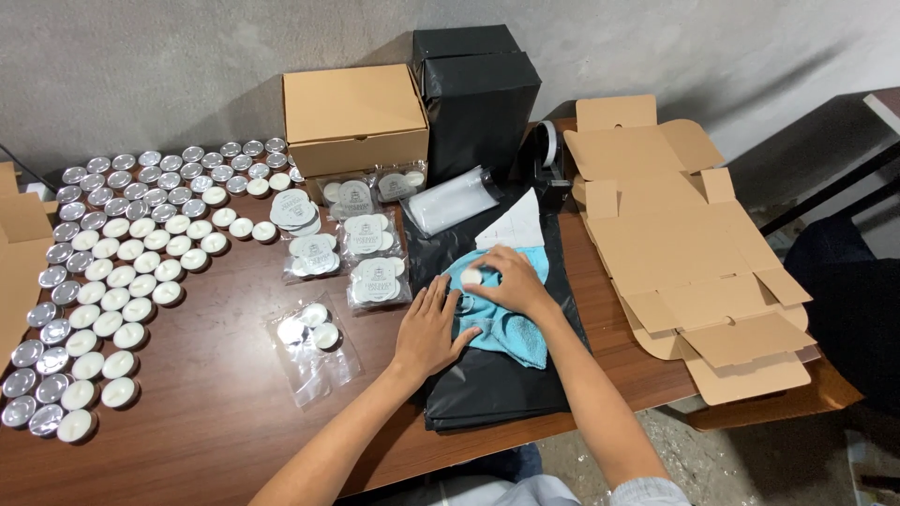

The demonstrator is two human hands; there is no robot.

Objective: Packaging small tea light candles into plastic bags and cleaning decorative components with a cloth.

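Note:
A light blue cloth (511, 330) lies on a stack of black plastic bags (487, 384) at the front of the brown table (216, 412). My right hand (511, 281) holds a small white tealight candle (472, 277) against the cloth with its fingertips. My left hand (433, 328) rests flat on the cloth's left edge, fingers spread. A clear bag with three tealights (311, 330) lies just left of my left hand.
Several rows of tealights (112, 281) fill the left of the table. Filled clear bags with round labels (375, 267) lie in the middle. A closed cardboard box (354, 117), black boxes (478, 89), a tape dispenser (548, 159) and flat unfolded cartons (684, 253) stand behind and right.

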